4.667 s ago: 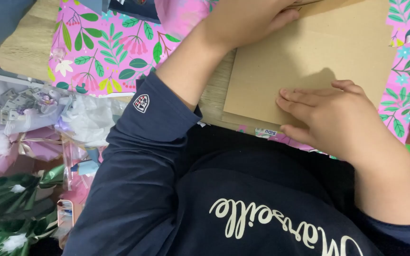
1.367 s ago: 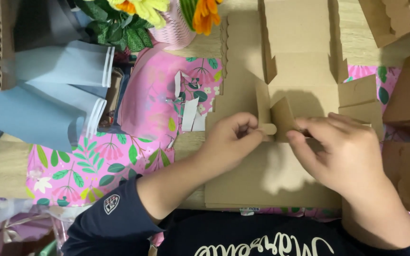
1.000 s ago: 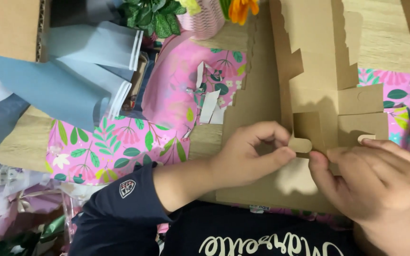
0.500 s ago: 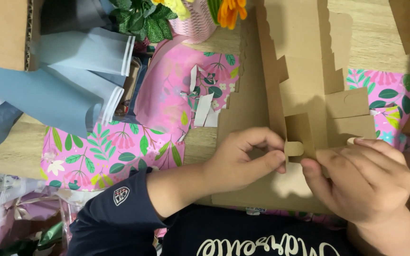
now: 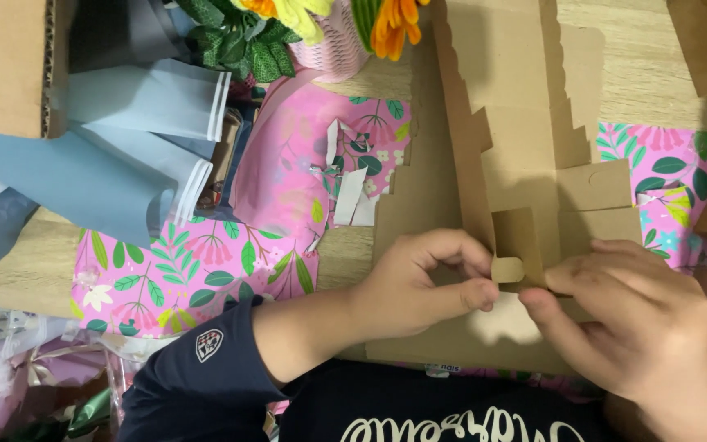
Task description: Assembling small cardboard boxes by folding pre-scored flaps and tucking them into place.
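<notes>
Left hand point(image 5: 419, 282): curled, thumb and fingers pinched together at the edge of a small rounded tab point(image 5: 507, 268) on the box blank point(image 5: 501, 147); thumb tip touches the card just left of the tab.
Right hand point(image 5: 632, 327): lies over the blank's lower right, fingers together and pointing left, tips pressed on the card just under the tab; whether they clamp the flap or only press on it, cannot tell.
Box blank: flat brown card with stepped, scalloped edges, lying on the table point(image 5: 26, 262) from top centre down to the person's chest; a narrow flap stands up at the middle, tab at its lower end, between the two hands.
Pink paper point(image 5: 198, 270): floral sheet under the blank, showing to the left and at far right.
Blue bags point(image 5: 124, 139): pale blue, stacked at upper left, overlapping the pink paper.
Carton point(image 5: 2, 65): brown corrugated, top left corner, beside the bags.
Flowers point(image 5: 288, 24): yellow and orange with green leaves, in a pink pot at top centre, just beside the blank's upper edge.
Sleeve point(image 5: 198, 385): dark navy with a small badge, on the left arm.
Paper scraps point(image 5: 349, 188): white strips on the pink sheet, near the blank's left edge.
</notes>
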